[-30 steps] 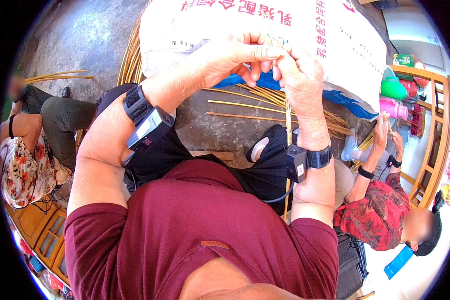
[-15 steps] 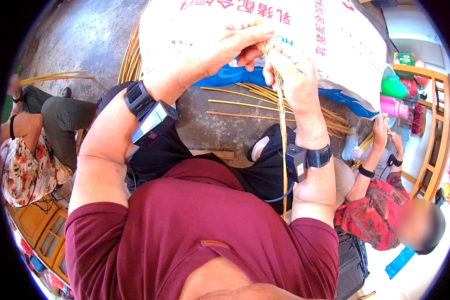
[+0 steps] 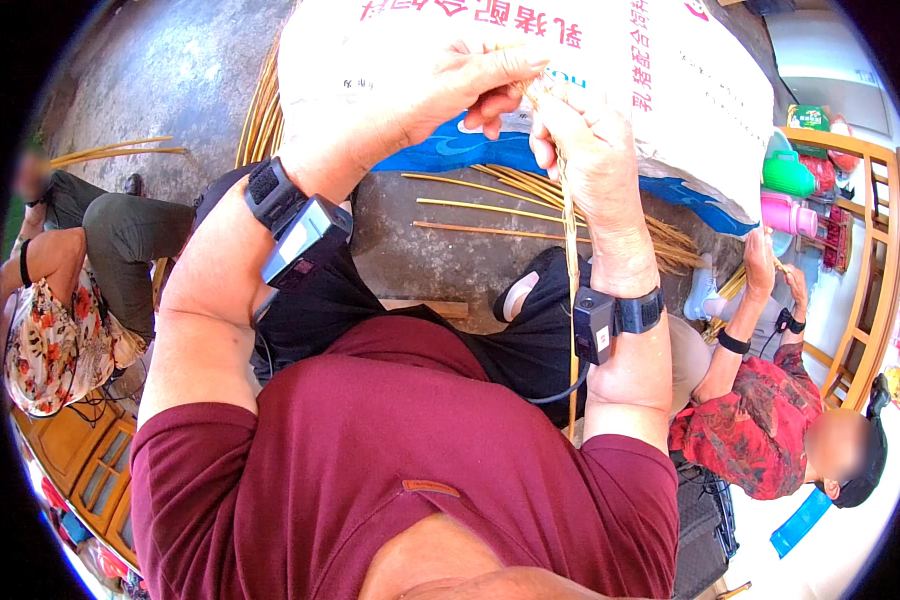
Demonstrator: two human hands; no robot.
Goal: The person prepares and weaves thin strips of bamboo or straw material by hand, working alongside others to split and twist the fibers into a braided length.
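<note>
Far left, a neighbour in a floral top (image 3: 45, 350) sits near a few thin canes (image 3: 120, 153). Next, a bundle (image 3: 258, 125) of yellow-brown stems lies along the left edge of the white sack (image 3: 410, 35). Your left hand (image 3: 495, 90), over the sack, pinches the upper end of the straw-coloured strand (image 3: 571, 250) between thumb and curled fingers; glare hides the exact contact. Just right of it, your right hand (image 3: 588, 145) grasps the strand slightly lower, its fingers bent round it. The strand runs from between your hands down past the inner side of your right wrist. As to progress, the part at your fingers looks twisted or plaited, so work there appears begun; the long length below seems plainer, and no finished end can be made out. Nearer you than the sack, loose canes (image 3: 490, 209) fan across the floor (image 3: 190, 70), seemingly unused. Far right, a second neighbour in a red patterned top (image 3: 745, 435) holds both hands raised, with a pink flask (image 3: 788, 217) and a wooden rack (image 3: 875, 250) beyond.
</note>
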